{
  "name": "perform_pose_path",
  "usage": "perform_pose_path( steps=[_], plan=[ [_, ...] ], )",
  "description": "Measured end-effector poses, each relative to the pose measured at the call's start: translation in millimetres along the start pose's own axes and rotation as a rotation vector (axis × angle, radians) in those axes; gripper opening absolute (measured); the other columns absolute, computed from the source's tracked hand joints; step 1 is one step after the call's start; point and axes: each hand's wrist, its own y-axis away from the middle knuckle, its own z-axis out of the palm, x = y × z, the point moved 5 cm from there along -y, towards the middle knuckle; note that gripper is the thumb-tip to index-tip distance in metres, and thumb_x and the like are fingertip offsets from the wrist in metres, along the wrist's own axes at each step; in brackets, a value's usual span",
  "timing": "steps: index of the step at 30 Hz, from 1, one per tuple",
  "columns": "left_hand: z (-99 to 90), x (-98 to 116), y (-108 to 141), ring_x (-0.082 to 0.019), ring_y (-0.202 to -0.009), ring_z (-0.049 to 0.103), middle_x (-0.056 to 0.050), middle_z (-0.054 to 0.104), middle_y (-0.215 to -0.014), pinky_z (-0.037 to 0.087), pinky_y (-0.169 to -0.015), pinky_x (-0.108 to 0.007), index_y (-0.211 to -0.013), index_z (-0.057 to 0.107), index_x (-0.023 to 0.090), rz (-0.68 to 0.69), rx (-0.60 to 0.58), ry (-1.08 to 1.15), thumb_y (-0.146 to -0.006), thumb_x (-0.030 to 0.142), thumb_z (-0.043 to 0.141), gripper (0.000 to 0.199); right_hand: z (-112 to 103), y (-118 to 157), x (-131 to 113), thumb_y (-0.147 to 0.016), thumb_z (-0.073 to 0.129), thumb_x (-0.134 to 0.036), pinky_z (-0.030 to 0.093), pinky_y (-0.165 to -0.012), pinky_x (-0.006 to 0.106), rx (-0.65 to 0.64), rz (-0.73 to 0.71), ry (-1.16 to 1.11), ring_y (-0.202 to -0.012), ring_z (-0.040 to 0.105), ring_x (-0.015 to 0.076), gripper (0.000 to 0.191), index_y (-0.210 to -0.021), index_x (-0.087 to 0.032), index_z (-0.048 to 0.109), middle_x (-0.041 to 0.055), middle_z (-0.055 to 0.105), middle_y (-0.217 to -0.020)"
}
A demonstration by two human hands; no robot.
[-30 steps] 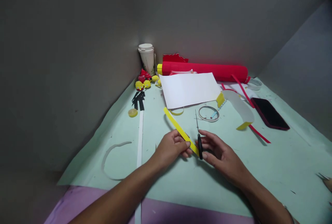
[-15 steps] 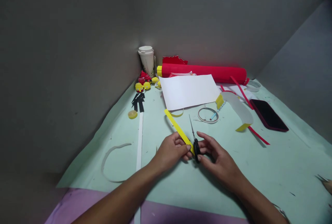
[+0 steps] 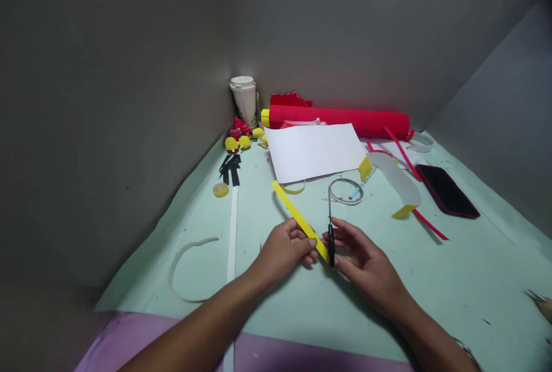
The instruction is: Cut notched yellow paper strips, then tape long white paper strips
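My left hand [image 3: 288, 245] pinches a ridged yellow corrugated paper strip [image 3: 297, 215] near its lower end, thumb on top. The strip slants up and away to the left. Just to the right, my right hand [image 3: 364, 254] is closed on a small pair of black-handled scissors [image 3: 330, 245]. Their thin metal blades point away from me, above the handles, and look closed. The handles are right beside the strip's near end; whether they touch it I cannot tell.
A white sheet [image 3: 317, 153] lies before a red corrugated roll [image 3: 340, 122]. Coiled paper strip [image 3: 346, 192], curled yellow-and-white strip [image 3: 397, 179] and phone [image 3: 447, 191] are beyond my right hand. Black strips [image 3: 232, 169], tape roll [image 3: 220, 190], long white strip [image 3: 232, 234] and cup [image 3: 244, 102] are left.
The scissors have shifted slightly right and turned more upright, their blades now pointing straight away. My right hand has moved a little with them. The left hand and strip are nearly still.
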Motion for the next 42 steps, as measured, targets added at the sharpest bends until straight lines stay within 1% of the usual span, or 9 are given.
perform_pose_path(
  steps=[7, 13, 16, 20, 24, 26, 29, 35, 42],
  plan=[
    [0.4, 5.2, 2.2, -0.014, -0.064, 0.061, -0.007, 0.065, -0.077, 0.05, -0.059, -0.027, -0.096, 0.06, 0.011, 0.003, 0.018, 0.025, -0.077, 0.024, 0.069, 0.025, 0.7, -0.8, 2.1, -0.08, 0.066, -0.022, 0.056, -0.086, 0.034, 0.015, 0.019, -0.007, -0.109, 0.061, 0.0223, 0.055, -0.133, -0.026, 0.05, 0.0092, 0.062, -0.121],
    [-14.2, 14.7, 2.4, -0.013, -0.067, 0.058, -0.006, 0.065, -0.08, 0.047, -0.068, -0.027, -0.094, 0.067, 0.012, 0.073, 0.179, 0.002, -0.082, 0.034, 0.066, 0.026, 1.0, 0.4, 6.5, -0.078, 0.064, -0.017, 0.055, -0.085, 0.034, -0.024, 0.032, 0.066, -0.106, 0.06, 0.0215, 0.056, -0.132, -0.025, 0.054, 0.0088, 0.061, -0.119],
    [-17.7, 22.2, 7.8, -0.014, -0.073, 0.06, -0.008, 0.068, -0.092, 0.048, -0.073, -0.028, -0.105, 0.066, 0.014, 0.158, 0.249, -0.009, -0.082, 0.032, 0.066, 0.029, 2.3, 0.9, 7.9, -0.078, 0.064, -0.018, 0.055, -0.084, 0.033, -0.036, 0.045, 0.049, -0.107, 0.059, 0.0216, 0.056, -0.133, -0.025, 0.053, 0.0089, 0.061, -0.12],
    [-17.2, 39.5, 22.1, -0.02, -0.099, 0.062, -0.009, 0.064, -0.119, 0.048, -0.088, -0.033, -0.129, 0.053, 0.022, 0.38, 0.305, 0.025, -0.085, 0.029, 0.063, 0.045, 3.4, 1.0, 9.6, -0.078, 0.063, -0.016, 0.054, -0.087, 0.033, -0.042, 0.048, 0.019, -0.107, 0.058, 0.0207, 0.056, -0.132, -0.026, 0.053, 0.0086, 0.06, -0.122],
    [-25.3, 51.5, 28.5, -0.021, -0.111, 0.059, -0.007, 0.06, -0.13, 0.045, -0.095, -0.033, -0.132, 0.051, 0.026, 0.501, 0.437, -0.038, -0.088, 0.03, 0.059, 0.045, 4.0, 1.1, 10.9, -0.077, 0.064, -0.017, 0.053, -0.088, 0.035, -0.067, 0.052, 0.027, -0.108, 0.057, 0.0214, 0.057, -0.132, -0.026, 0.054, 0.0087, 0.059, -0.124],
    [-32.6, 49.7, 24.2, -0.022, -0.113, 0.059, -0.007, 0.06, -0.13, 0.045, -0.096, -0.033, -0.129, 0.054, 0.026, 0.457, 0.516, -0.045, -0.089, 0.033, 0.057, 0.04, 4.1, 1.2, 10.8, -0.077, 0.065, -0.018, 0.053, -0.087, 0.034, -0.076, 0.07, 0.045, -0.108, 0.057, 0.0215, 0.056, -0.132, -0.026, 0.054, 0.0086, 0.058, -0.125],
    [-39.0, 35.7, 12.5, -0.022, -0.106, 0.062, -0.01, 0.063, -0.124, 0.048, -0.093, -0.035, -0.127, 0.055, 0.022, 0.266, 0.543, 0.101, -0.089, 0.036, 0.057, 0.04, 3.6, 1.1, 9.4, -0.077, 0.065, -0.018, 0.054, -0.086, 0.034, -0.075, 0.101, 0.061, -0.106, 0.057, 0.0212, 0.056, -0.131, -0.026, 0.055, 0.0082, 0.06, -0.123],
    [-24.2, 17.6, 5.5, -0.026, -0.099, 0.066, -0.018, 0.067, -0.102, 0.051, -0.092, -0.043, -0.098, 0.057, 0.01, -0.004, 0.365, 0.383, -0.091, 0.028, 0.052, 0.019, 2.3, -0.9, 8.8, -0.078, 0.066, -0.019, 0.053, -0.088, 0.034, -0.066, 0.097, 0.022, -0.104, 0.059, 0.0199, 0.055, -0.131, -0.027, 0.055, 0.008, 0.061, -0.121],
    [-5.1, 9.7, 11.7, -0.025, -0.092, 0.068, -0.018, 0.066, -0.098, 0.054, -0.089, -0.043, -0.101, 0.054, 0.008, -0.165, 0.183, 0.419, -0.087, 0.011, 0.054, 0.014, 4.9, 0.3, 6.5, -0.078, 0.067, -0.017, 0.054, -0.085, 0.034, -0.111, 0.097, -0.112, -0.104, 0.061, 0.021, 0.054, -0.13, -0.027, 0.054, 0.0085, 0.062, -0.12]
  ],
)
